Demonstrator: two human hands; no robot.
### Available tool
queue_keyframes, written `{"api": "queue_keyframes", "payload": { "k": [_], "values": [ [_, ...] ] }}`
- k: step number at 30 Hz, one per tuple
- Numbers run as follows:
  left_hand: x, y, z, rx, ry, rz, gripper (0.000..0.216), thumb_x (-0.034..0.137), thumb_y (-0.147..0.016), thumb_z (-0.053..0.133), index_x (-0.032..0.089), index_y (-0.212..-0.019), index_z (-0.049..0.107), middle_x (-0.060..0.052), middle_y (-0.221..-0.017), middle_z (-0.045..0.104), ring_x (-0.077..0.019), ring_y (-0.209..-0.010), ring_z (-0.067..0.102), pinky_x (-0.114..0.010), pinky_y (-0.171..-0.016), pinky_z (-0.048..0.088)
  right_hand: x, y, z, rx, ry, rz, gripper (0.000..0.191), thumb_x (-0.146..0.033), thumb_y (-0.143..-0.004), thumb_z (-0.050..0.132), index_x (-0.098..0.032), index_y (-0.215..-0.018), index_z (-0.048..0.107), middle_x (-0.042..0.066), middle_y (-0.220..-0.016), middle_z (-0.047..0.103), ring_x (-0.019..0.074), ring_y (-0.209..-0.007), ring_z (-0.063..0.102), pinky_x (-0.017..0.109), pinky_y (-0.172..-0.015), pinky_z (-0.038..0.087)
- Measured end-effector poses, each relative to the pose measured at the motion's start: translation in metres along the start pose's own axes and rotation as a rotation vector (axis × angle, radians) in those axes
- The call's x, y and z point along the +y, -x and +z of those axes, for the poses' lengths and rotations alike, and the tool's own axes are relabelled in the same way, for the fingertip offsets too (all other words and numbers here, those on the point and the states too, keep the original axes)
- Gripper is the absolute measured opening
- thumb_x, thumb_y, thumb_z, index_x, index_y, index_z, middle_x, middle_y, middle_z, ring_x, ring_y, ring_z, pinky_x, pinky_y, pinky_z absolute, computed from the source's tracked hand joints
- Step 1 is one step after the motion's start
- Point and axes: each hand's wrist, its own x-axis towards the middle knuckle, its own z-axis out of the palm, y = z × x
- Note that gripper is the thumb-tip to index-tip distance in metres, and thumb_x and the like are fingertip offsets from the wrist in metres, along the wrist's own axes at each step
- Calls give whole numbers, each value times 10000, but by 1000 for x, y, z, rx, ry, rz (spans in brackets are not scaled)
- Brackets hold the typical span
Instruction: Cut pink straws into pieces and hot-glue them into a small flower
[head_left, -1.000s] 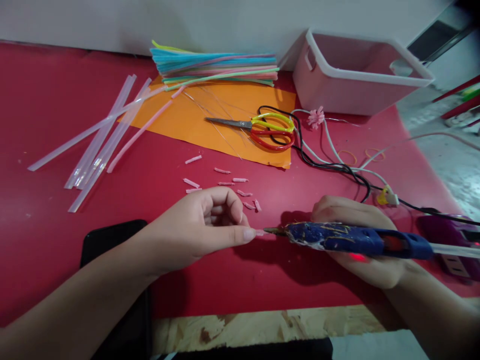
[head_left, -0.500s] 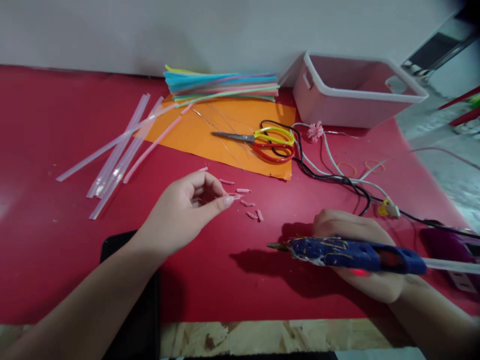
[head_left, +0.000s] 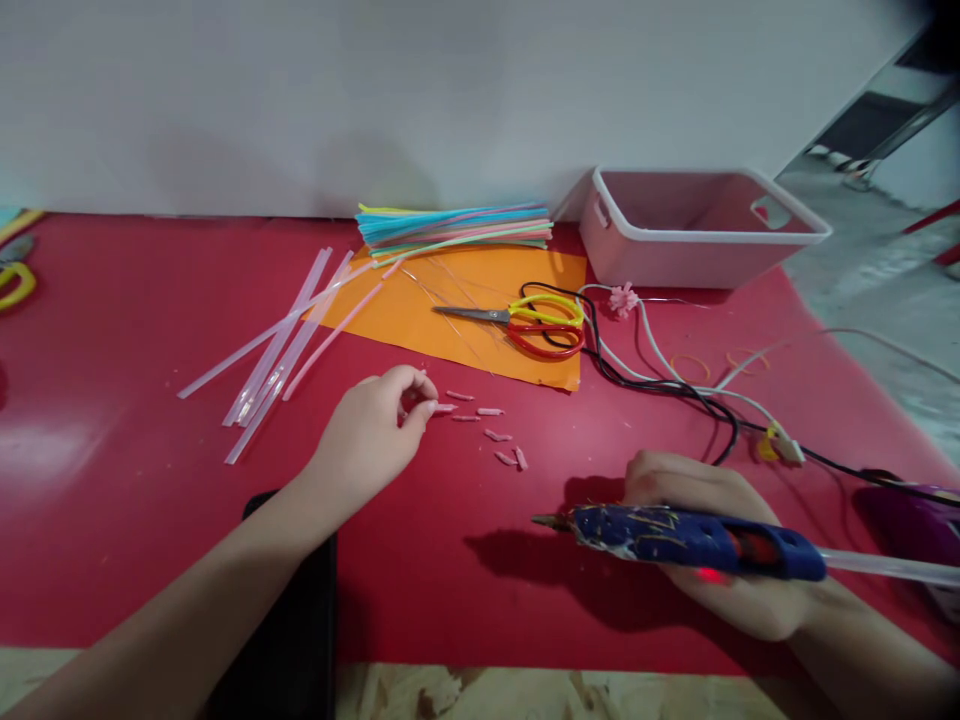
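My left hand (head_left: 375, 425) is closed in a pinch, thumb against fingertips, just left of the scattered pink pieces. A short pink pipe cleaner piece (head_left: 445, 408) pokes out from the fingertips. Several more cut pipe cleaner pieces (head_left: 491, 412) lie on the red tabletop beside it. On the right, my right hand (head_left: 720, 500) is wrapped round a blue hot glue gun (head_left: 675, 537). The gun's nozzle points left, with dried glue strings on its body and a red light below. From its back end sticks a clear glue stick (head_left: 885, 566).
Scissors (head_left: 517, 325) rest on an orange sheet (head_left: 465, 345), below bundled coloured pipe cleaners (head_left: 457, 230). Glue sticks (head_left: 281, 345) lie left. Cables (head_left: 652, 355) run near a pink fuzzy flower (head_left: 622, 300) and a pink bin (head_left: 690, 262). A black phone-like object (head_left: 300, 620) sits under my left forearm.
My left hand has drawn back slightly left from the loose pieces, still pinching. The whole view has shifted, bringing a second pair of scissors in at the far left. The glue gun stays about where it was.
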Motion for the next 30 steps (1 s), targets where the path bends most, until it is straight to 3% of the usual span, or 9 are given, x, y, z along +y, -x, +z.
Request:
{"api": "queue_keyframes", "payload": {
  "k": [7,12,16,19,25,29,30],
  "values": [
    [0,-5,12,12,-94,92,128,180,-914,565,201,-954,685,-82,-938,757,-292,-927,672,-416,-812,509,-1,-1,-1,-20,11,6,74,-158,-827,567,-215,-825,614,23,-718,623,146,-603,566,271,-541,441],
    [-2,-10,4,26,-139,126,192,161,-940,527,186,-971,714,-107,-1052,745,-279,-999,680,-408,-911,515,-4,-6,0,1,18,-14,71,-218,-861,581,-204,-804,620,26,-688,626,145,-571,567,269,-513,445],
    [-8,-17,-4,47,-210,84,237,241,-955,526,145,-1056,717,-181,-1135,705,-344,-1086,645,-467,-975,492,-4,-7,-1,8,12,-19,90,-254,-878,585,-209,-812,623,33,-690,632,153,-569,569,277,-507,447],
    [-14,-24,-6,32,-226,43,213,299,-923,586,162,-1013,722,-171,-1095,696,-341,-1043,653,-461,-947,512,-3,-5,0,15,3,-9,81,-255,-879,593,-213,-814,619,33,-690,630,154,-568,569,279,-507,443],
    [-16,-36,-9,2,-175,12,159,293,-871,628,211,-741,669,-120,-909,691,-293,-892,663,-415,-849,527,-2,-4,0,12,2,-4,109,-270,-895,589,-209,-811,622,28,-695,628,150,-572,565,279,-518,439],
    [7,-17,-14,32,-81,22,153,317,-938,559,217,-851,635,-90,-940,710,-266,-894,670,-393,-820,527,-3,-5,-1,19,13,-4,215,-362,-942,567,-205,-808,625,36,-692,627,153,-573,570,279,-519,449],
    [14,-9,-14,26,80,3,138,336,-940,581,217,-891,630,-68,-927,720,-242,-865,677,-367,-795,535,-3,-5,-1,25,17,4,236,-376,-951,563,-203,-804,628,38,-689,628,153,-569,575,278,-515,451]
  ]
}}
